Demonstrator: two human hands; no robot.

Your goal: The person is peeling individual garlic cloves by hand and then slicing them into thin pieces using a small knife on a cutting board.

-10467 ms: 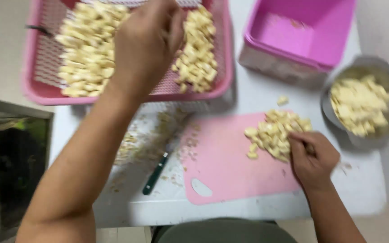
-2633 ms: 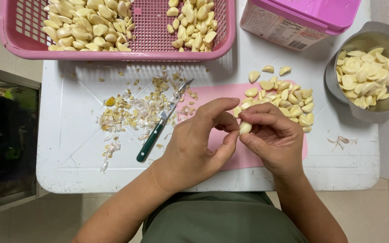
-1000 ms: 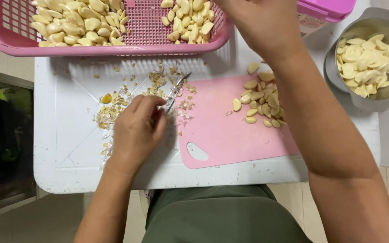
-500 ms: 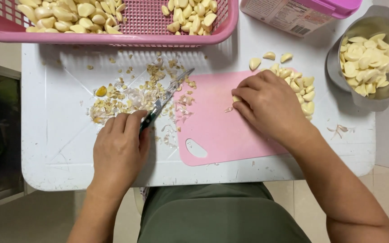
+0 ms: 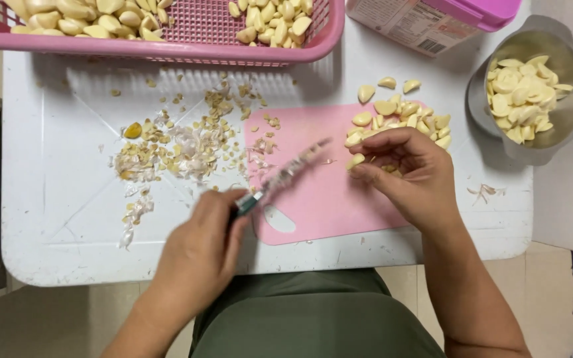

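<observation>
Head view is showing, nearest to the person, the left hand (image 5: 197, 255) closing around the dark handle of a small knife (image 5: 280, 179), whose blurred blade is pointing over the pink cutting board (image 5: 326, 199), probably so the edge can meet the clove; half a second ago this knife was lower, beside the peel scraps (image 5: 174, 149). A little farther, the right hand (image 5: 406, 169) is pinching one garlic clove (image 5: 355, 160) at its fingertips, just beside the clove pile (image 5: 402, 119), while the metal bowl (image 5: 552, 142) and the pink basket (image 5: 167, 50) are sitting farthest
</observation>
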